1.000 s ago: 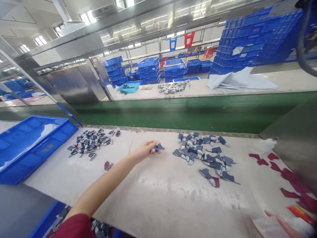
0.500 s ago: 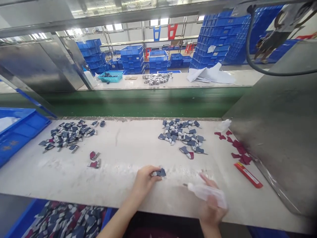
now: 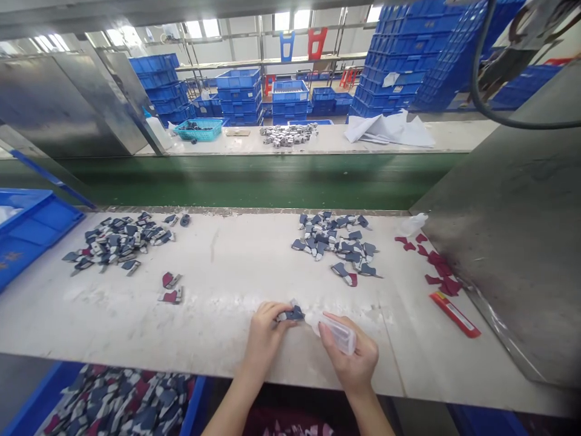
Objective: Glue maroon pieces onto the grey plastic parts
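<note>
My left hand [image 3: 267, 330] pinches a small dark blue and grey moulded part [image 3: 293, 313] just above the worktable. My right hand [image 3: 351, 357] is wrapped round a translucent squeeze bottle [image 3: 338, 334], tilted so its nozzle end meets or nearly meets the part's right side; I cannot tell if they touch. Beyond my hands lies a pile of blue and grey parts [image 3: 333, 239], with one blue and maroon piece [image 3: 345, 274] at its near edge. Two maroon and grey parts [image 3: 170, 295] lie off to the left, near a larger pile of similar parts [image 3: 120, 242].
Maroon pieces [image 3: 439, 264] and a red packet [image 3: 455, 314] lie at right beside a metal panel [image 3: 512, 242]. A blue crate [image 3: 40, 221] stands at left; another crate [image 3: 195, 402], full of parts, sits below the table edge. A green belt [image 3: 272, 180] runs behind the worktable.
My right hand has brought the squeeze bottle leftward to the part in my left hand. My left hand keeps its pinch in nearly the same place. The camera view has shifted slightly.
</note>
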The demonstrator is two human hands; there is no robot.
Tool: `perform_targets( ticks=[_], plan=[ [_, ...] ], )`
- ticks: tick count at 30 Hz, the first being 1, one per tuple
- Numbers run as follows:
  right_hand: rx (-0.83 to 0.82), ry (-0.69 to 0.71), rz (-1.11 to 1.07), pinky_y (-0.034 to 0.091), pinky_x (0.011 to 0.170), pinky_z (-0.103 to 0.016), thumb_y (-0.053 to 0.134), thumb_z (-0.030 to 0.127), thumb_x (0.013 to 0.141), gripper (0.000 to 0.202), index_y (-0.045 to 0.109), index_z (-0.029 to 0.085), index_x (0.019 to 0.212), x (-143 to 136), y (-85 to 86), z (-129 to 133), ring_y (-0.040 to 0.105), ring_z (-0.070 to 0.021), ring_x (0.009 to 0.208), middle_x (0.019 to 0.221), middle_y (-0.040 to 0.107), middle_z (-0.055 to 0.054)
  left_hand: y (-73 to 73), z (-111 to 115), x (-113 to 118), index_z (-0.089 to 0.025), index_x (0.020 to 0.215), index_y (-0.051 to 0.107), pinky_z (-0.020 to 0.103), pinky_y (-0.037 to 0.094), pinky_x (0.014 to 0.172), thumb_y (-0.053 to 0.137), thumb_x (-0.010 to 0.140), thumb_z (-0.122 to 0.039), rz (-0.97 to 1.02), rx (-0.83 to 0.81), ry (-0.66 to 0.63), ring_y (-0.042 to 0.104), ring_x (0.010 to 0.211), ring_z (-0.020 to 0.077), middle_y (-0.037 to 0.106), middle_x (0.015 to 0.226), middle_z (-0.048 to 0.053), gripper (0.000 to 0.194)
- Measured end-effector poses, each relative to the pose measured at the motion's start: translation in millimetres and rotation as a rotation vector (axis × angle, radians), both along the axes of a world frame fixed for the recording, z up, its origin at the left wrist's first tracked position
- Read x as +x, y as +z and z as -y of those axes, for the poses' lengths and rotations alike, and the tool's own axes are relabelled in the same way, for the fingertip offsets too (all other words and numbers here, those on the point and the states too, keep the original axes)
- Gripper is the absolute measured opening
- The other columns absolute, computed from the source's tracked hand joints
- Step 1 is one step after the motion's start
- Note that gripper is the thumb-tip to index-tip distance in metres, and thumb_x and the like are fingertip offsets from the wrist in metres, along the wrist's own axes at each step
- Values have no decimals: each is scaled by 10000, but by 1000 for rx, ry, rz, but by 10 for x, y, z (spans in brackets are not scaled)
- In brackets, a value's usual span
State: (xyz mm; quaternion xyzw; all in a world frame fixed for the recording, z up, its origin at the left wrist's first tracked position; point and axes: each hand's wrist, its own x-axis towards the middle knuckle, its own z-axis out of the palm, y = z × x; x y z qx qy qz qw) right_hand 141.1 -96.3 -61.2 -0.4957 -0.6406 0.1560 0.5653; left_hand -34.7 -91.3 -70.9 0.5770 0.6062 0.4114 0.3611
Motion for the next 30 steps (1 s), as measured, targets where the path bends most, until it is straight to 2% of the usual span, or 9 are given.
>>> perform_targets(
  ticks=[7,21,30],
  plan=[
    [-7,13,11,551,504,-233,690,204,851,70,720,153,890,-3,5,-7,686,-167,562,706,721,-42,-11,0,-1,-207,907,752,340,527,805,764,739,-52,-13,16,-9,671,908,233,768,922,40,229],
    [-8,-61,47,574,545,-256,676,250,872,110,730,155,879,8,-40,-8,712,-194,609,737,741,-59,-1,-1,13,-209,897,751,347,526,794,748,743,-61,-3,8,-9,675,908,239,771,924,45,214],
    [9,-96,67,563,547,-258,679,241,862,95,727,163,884,18,-51,37,708,-191,600,730,739,-54,3,15,34,-227,900,739,373,526,804,689,786,-120,-9,24,13,662,910,248,762,924,53,164]
  ],
)
